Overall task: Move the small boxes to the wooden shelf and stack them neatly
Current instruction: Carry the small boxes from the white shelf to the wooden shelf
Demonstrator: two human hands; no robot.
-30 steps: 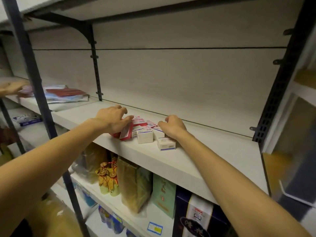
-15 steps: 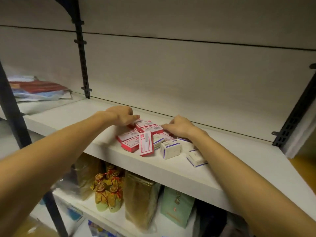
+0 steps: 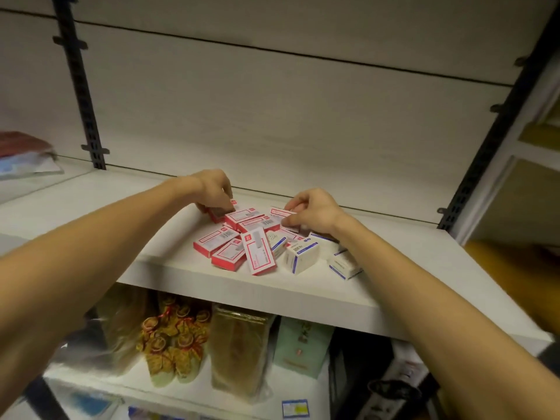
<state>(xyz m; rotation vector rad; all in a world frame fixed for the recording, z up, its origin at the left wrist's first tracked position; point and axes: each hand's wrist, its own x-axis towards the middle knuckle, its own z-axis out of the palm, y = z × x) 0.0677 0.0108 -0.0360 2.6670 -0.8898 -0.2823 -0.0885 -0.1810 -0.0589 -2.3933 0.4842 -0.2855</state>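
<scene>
A loose heap of small boxes lies on the pale wooden shelf (image 3: pixel 303 292). Several are red and white (image 3: pixel 215 241), several white and blue (image 3: pixel 302 255). My left hand (image 3: pixel 213 189) reaches over the heap's far left side, its curled fingers gripping a red box (image 3: pixel 216 213) at the back. My right hand (image 3: pixel 312 212) is at the heap's far right, thumb and fingers pinching a red and white box (image 3: pixel 280 214). One white and blue box (image 3: pixel 344 263) lies partly under my right forearm.
A black slotted upright (image 3: pixel 80 92) stands at the back left and another (image 3: pixel 497 122) at the right. Flat packets (image 3: pixel 24 156) lie on the shelf at far left. Below are gold bags (image 3: pixel 239 344), knotted ornaments (image 3: pixel 172 338) and a green box (image 3: pixel 303 347).
The view has closed in on the heap. My left hand has curled down onto a red box at the back. My right hand has lifted slightly and pinched a red and white box.
</scene>
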